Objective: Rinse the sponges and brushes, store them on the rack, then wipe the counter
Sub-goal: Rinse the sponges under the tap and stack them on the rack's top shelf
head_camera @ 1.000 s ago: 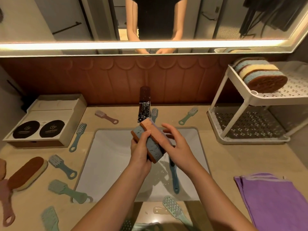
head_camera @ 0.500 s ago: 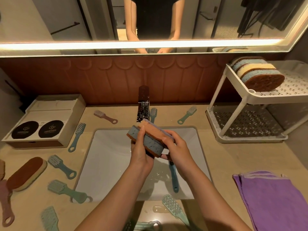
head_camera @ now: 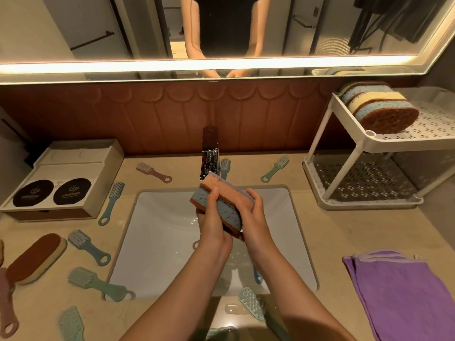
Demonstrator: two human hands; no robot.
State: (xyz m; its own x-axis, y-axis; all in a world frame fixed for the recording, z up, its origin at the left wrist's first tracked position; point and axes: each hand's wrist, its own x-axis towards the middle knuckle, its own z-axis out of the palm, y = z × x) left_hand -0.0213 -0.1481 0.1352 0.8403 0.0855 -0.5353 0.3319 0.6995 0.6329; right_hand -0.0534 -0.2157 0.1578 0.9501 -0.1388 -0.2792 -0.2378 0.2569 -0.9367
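head camera: i see both hands over the sink (head_camera: 160, 230), just in front of the faucet (head_camera: 209, 153). the left hand (head_camera: 214, 222) grips the blue-and-orange sponge (head_camera: 227, 212) from the near side, thumb curled over its top edge. the right hand (head_camera: 256, 217) wraps its fingers round the right end of the same sponge. the sponge is tilted, its far end up near the faucet. i cannot tell whether water is running.

on the counter (head_camera: 332, 230) to the left lie a pink brush (head_camera: 154, 172), a teal brush (head_camera: 112, 203) and a brown-topped sponge (head_camera: 34, 262), with more brushes near it. another brush (head_camera: 251, 301) lies on the sink's near edge. the rack (head_camera: 369, 143) stands at the right, with a row of sponges (head_camera: 379, 107) on edge on its top shelf. a purple cloth (head_camera: 406, 291) lies folded at the near right.
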